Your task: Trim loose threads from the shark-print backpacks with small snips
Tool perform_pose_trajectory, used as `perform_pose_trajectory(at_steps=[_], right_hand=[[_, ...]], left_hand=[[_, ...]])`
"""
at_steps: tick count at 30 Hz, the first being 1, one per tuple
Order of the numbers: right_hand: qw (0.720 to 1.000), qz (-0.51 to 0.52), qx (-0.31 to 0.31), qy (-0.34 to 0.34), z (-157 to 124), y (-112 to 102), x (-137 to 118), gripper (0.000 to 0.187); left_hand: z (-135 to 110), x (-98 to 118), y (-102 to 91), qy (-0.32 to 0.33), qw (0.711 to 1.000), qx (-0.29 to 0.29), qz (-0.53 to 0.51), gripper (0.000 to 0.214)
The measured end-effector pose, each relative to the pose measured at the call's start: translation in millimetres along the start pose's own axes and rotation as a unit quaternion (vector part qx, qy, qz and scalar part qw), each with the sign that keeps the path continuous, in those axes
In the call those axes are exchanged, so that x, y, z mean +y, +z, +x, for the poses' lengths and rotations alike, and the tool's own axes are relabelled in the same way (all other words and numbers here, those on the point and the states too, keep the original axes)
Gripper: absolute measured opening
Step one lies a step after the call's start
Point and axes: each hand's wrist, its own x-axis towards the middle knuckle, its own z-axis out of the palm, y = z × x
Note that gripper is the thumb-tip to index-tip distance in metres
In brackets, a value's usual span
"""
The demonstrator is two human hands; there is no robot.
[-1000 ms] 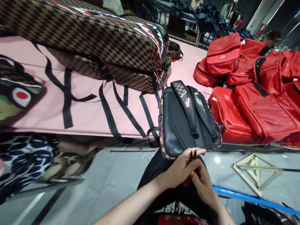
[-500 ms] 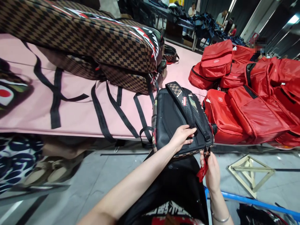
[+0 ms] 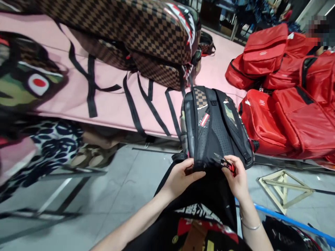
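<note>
A black backpack lies back-panel up at the near edge of the pink table, its shoulder straps facing me. Checkered and camouflage patches and a small red label show on the straps. At its near left corner my left hand is closed, fingers and thumb around the lower end of the left shoulder strap. My right hand grips a pair of small thread snips with red wrapping on the handle. The pointed blades reach left over the backpack's lower edge, towards the strap end.
Brown checkered bags are stacked across the pink table, their black straps hanging towards me. Red bags are piled on the right. At left, another person's patterned clothing shows beside a camouflage bag. A pale metal frame stands on the floor.
My left hand has moved from the middle of the backpack to its near left corner. The snips in my right hand now point left across its lower edge. The view has shifted left.
</note>
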Motion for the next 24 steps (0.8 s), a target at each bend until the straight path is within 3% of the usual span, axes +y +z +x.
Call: perform_pose_trajectory(at_steps=[4, 11, 20, 24], right_hand=[[0.997, -0.062, -0.049, -0.02, -0.2, 11.6, 4.2, 0.021], [0.978, -0.153, -0.064, -0.126, 3.5, 14.2, 1.9, 0.017], [0.956, -0.187, -0.119, -0.19, 17.5, 7.6, -2.7, 0.013], [0.956, -0.171, -0.105, -0.216, 19.2, 7.8, 1.4, 0.01]], left_hand=[[-8.0, -15.6, -9.8, 0.015, 0.997, 0.052, 0.046, 0.024], [-4.9, -16.3, -9.7, 0.058, 0.993, 0.045, 0.091, 0.024], [-6.2, -18.2, -12.5, 0.088, 0.975, 0.058, 0.197, 0.018], [-5.5, -17.2, -10.6, 0.072, 0.984, 0.054, 0.154, 0.018]])
